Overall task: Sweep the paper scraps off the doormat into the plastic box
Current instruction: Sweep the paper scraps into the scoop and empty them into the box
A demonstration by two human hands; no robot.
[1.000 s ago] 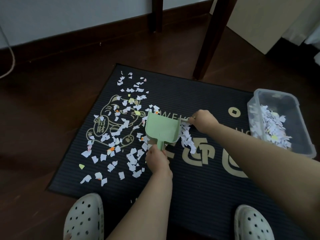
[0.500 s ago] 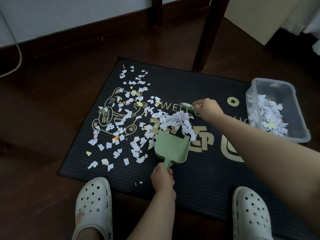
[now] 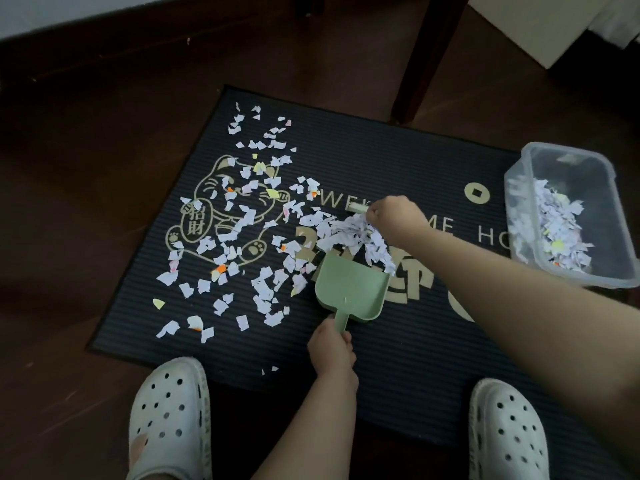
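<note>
Since a second ago the dustpan (image 3: 349, 289) has come down flat on the doormat (image 3: 398, 382), my left grip (image 3: 330, 344) clasping its handle. Beyond it, my right grip (image 3: 394, 216) holds the brush (image 3: 358, 207) against a heap (image 3: 346, 233) at the pan's mouth. Many paper scraps (image 3: 246, 216) lie scattered left, and the plastic box (image 3: 512, 199) is part-filled, so I judge the job roughly half done.

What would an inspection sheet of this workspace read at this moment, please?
Surface: dark ribbed doormat on wooden floor.
Job's things: paper scraps strewn over the doormat's left half; a heap at the mouth of the green dustpan; plastic box at the right edge, partly filled with scraps.
Clutter: nothing seen.
Grips: left hand holds the dustpan's handle; right hand holds a pale brush against the heap.
Cables: nothing seen.
Surroundings: furniture leg behind the doormat; white clogs at its near edge.
</note>
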